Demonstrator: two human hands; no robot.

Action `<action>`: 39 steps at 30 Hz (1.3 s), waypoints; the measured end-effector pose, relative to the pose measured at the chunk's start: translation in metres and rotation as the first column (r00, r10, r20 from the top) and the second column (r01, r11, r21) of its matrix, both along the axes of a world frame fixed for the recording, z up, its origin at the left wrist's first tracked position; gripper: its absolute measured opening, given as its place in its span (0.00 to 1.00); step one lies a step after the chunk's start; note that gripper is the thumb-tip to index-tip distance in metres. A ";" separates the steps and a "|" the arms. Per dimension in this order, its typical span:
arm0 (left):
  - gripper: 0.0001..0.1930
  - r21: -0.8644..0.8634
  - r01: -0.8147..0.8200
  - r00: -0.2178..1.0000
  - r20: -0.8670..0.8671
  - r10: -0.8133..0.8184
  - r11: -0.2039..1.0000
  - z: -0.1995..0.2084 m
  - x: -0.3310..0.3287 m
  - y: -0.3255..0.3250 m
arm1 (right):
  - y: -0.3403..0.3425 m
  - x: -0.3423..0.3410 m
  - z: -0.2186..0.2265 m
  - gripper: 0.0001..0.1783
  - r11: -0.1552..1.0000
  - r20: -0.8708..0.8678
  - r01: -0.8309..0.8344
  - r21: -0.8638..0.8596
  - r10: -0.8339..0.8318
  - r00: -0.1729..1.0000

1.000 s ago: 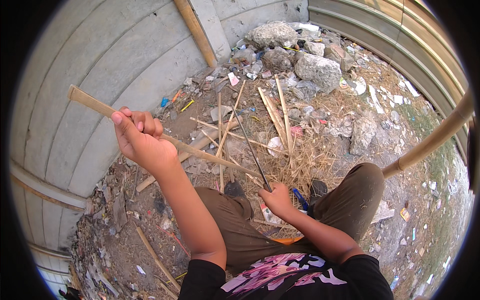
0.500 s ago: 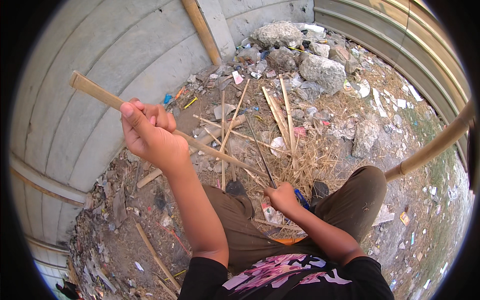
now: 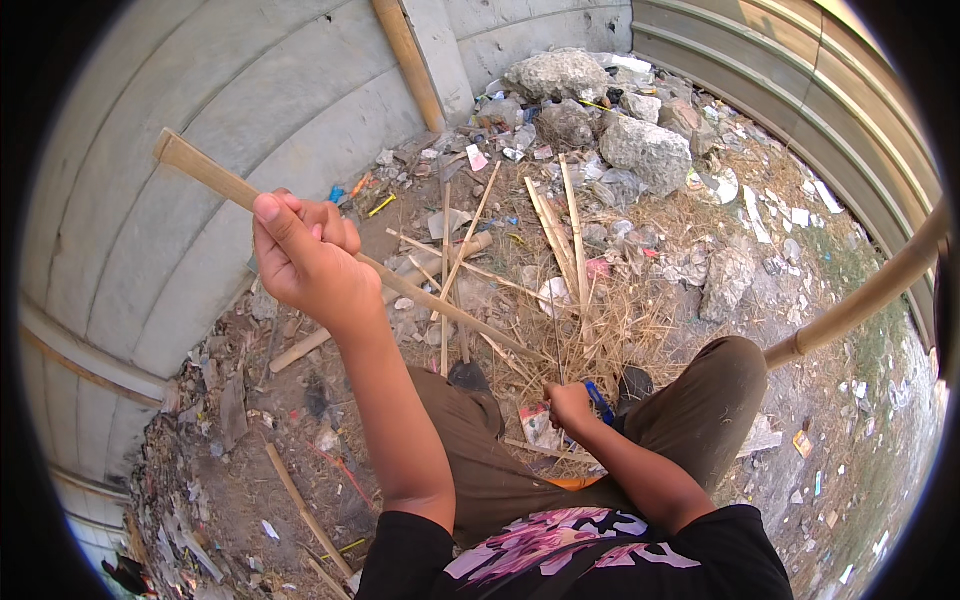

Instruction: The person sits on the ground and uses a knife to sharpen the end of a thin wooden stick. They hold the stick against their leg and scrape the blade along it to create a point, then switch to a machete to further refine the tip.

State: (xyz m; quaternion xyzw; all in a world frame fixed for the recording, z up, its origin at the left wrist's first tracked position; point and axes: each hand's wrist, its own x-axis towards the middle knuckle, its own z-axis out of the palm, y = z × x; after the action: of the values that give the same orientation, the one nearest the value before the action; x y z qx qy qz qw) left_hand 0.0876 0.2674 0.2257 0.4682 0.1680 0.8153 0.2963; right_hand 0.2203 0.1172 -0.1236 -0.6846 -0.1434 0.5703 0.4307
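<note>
My left hand (image 3: 315,258) is closed round a long split bamboo strip (image 3: 448,308), raised at the left. One end of the strip sticks out past my thumb; the other slopes down to the right, close to my right hand (image 3: 569,406). That hand is a fist around a long thin blade (image 3: 559,345), apparently a machete, pointing away from me and seen nearly edge-on; its handle is hidden by my fingers. Beyond my feet lie several more bamboo strips (image 3: 574,230) and a heap of pale shavings (image 3: 630,310).
A thick bamboo pole (image 3: 850,300) slants in at the right by my knee. Large rocks (image 3: 645,148) and litter lie by the grey panel wall (image 3: 260,110). A blue object (image 3: 600,402) is beside my right wrist. Another strip (image 3: 305,505) is at the lower left.
My right hand has moved slightly right and nearer me, and the blade has swung from leaning left to almost straight ahead. My left hand and its strip have shifted a little right.
</note>
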 end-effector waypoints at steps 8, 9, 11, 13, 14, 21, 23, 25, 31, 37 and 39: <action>0.19 0.009 0.005 1.000 0.016 -0.005 1.000 -0.004 -0.005 -0.005 | 0.018 0.001 0.109 0.15 0.468 0.270 -0.130 0.874 -0.247 0.931; 0.19 0.007 -0.007 1.000 0.018 0.007 1.000 -0.004 -0.005 -0.004 | 0.016 -0.005 0.108 0.18 0.394 0.309 -0.187 0.900 -0.274 0.911; 0.19 0.010 0.013 0.999 0.030 -0.014 1.000 -0.001 0.011 -0.004 | -0.004 -0.022 0.022 0.12 0.653 0.075 -0.027 0.757 -0.045 0.996; 0.19 -0.027 -0.001 0.999 0.048 0.002 1.000 -0.004 -0.005 -0.002 | -0.014 -0.033 0.032 0.14 0.993 -0.559 -0.036 0.111 0.093 0.824; 0.19 -0.043 0.002 0.998 0.060 0.000 0.999 -0.005 -0.010 0.001 | -0.014 -0.032 0.032 0.14 0.991 -0.660 -0.120 -0.053 0.056 0.749; 0.20 -0.046 -0.115 0.992 0.044 0.117 0.992 -0.009 -0.028 0.010 | 0.001 -0.009 0.123 0.11 0.713 0.449 -0.283 0.641 -0.048 0.892; 0.20 -0.041 -0.124 0.991 0.042 0.126 0.991 -0.008 -0.022 0.009 | -0.001 -0.010 0.103 0.11 0.590 0.310 -0.155 0.793 -0.172 0.935; 0.20 -0.032 -0.115 0.992 0.040 0.116 0.993 -0.008 -0.016 0.009 | -0.010 -0.025 0.053 0.10 0.589 0.214 -0.061 0.805 -0.194 0.957; 0.19 -0.089 -0.152 0.987 0.037 0.156 0.984 -0.002 -0.010 0.004 | -0.012 -0.013 0.007 0.13 0.973 0.084 -0.207 0.098 0.199 0.976; 0.20 -0.059 -0.131 0.991 0.032 0.133 0.990 -0.005 -0.010 0.004 | 0.003 0.000 0.120 0.15 0.676 0.287 -0.136 0.724 -0.116 0.951; 0.20 -0.054 -0.130 0.991 0.028 0.132 0.990 -0.005 -0.008 0.003 | 0.005 -0.007 0.097 0.18 0.485 0.129 -0.043 0.873 -0.145 0.981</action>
State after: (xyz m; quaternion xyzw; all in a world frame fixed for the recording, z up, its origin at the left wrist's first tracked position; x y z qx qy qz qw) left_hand 0.0794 0.2702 0.2204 0.4353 0.2147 0.8358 0.2567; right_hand 0.2129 0.1223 -0.0269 -0.4257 -0.4314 0.3395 0.7193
